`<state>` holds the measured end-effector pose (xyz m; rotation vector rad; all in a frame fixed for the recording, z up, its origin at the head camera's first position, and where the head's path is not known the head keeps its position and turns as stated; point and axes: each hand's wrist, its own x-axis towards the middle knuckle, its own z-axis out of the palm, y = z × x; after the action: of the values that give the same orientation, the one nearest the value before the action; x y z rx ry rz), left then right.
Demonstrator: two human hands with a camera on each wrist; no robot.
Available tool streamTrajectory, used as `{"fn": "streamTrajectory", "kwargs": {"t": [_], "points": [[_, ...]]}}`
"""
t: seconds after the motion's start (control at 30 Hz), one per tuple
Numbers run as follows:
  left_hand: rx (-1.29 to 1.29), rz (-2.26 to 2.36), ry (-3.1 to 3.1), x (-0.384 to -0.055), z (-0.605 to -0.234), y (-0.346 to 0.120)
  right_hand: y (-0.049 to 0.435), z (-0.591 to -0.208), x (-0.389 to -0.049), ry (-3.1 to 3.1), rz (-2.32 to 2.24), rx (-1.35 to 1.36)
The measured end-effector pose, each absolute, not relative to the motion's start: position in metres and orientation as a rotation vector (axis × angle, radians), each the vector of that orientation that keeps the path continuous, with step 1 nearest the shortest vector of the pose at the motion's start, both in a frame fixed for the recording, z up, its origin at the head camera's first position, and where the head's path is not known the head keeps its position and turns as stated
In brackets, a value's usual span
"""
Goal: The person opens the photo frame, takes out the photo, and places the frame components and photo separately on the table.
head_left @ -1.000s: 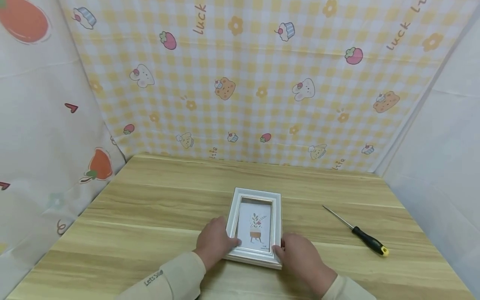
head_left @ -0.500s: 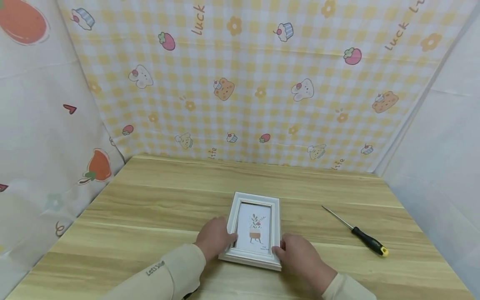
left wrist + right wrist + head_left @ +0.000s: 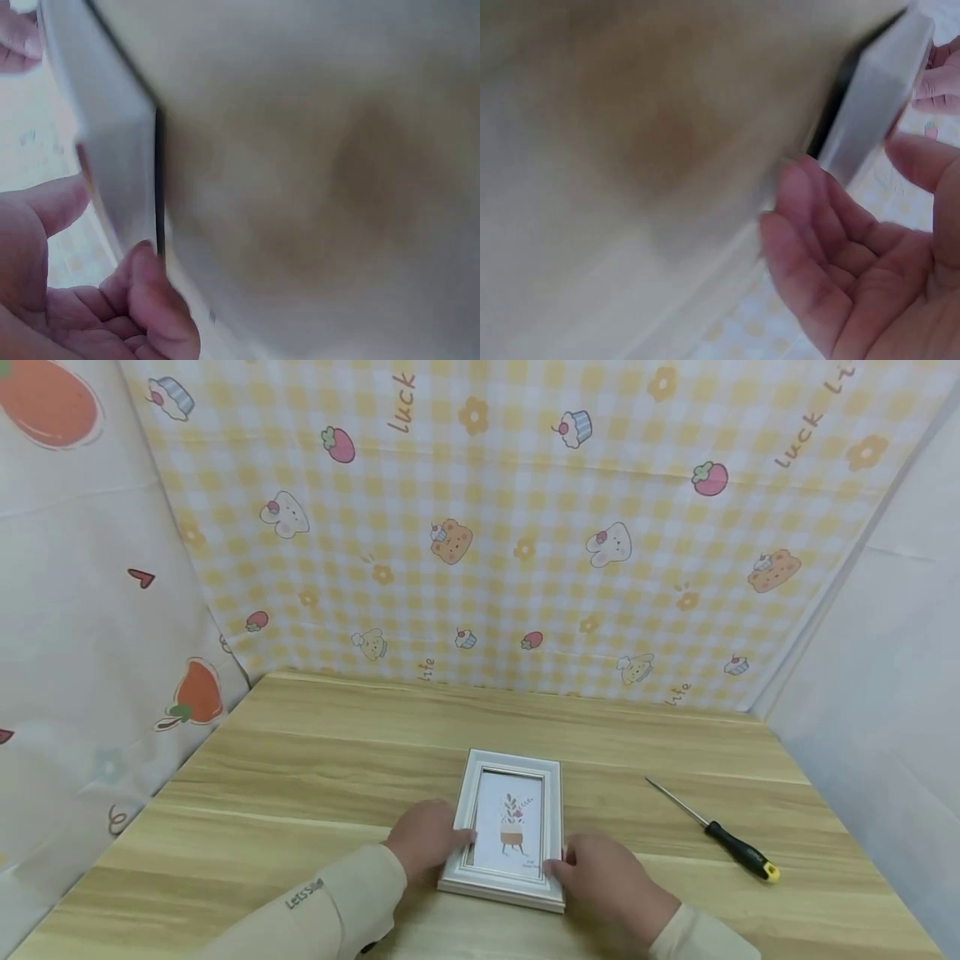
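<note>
A white picture frame point(image 3: 512, 828) with a thin gilt inner line lies face up near the front of the table, a potted-plant print behind its pane. My left hand point(image 3: 426, 837) grips its left side, thumb over the front border. On the opposite side, my right hand point(image 3: 606, 870) holds the lower right edge, thumb on the border. The left wrist view shows the frame's pale side point(image 3: 124, 142) and dark back edge between thumb and curled fingers point(image 3: 154, 300). In the right wrist view, bent fingers point(image 3: 802, 247) meet the frame's edge point(image 3: 874, 97) from underneath.
To the right on the wood-grain table point(image 3: 315, 735) lies a screwdriver point(image 3: 738, 850) with a black and yellow handle, its shaft pointing away and left. A yellow checked cloth point(image 3: 495, 585) hangs behind, with pale cloth walls on both sides.
The picture frame has come down flatter and slightly towards the person, its far edge lower in the head view. Both hands have kept their hold; the screwdriver has stayed put.
</note>
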<state>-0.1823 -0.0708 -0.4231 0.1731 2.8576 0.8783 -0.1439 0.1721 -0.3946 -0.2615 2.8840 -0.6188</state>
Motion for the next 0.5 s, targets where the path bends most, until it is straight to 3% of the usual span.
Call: {"fn": "streamTrajectory", "kwargs": {"t": [0.3, 0.5], "points": [[-0.068, 1.035, 2.790, -0.228, -0.398, -0.059, 0.174, -0.390, -0.210, 2.821, -0.706, -0.031], [-0.118, 1.049, 2.804, -0.243, -0.402, -0.041, 0.168, -0.398, -0.238, 2.855, -0.635, -0.010]]}}
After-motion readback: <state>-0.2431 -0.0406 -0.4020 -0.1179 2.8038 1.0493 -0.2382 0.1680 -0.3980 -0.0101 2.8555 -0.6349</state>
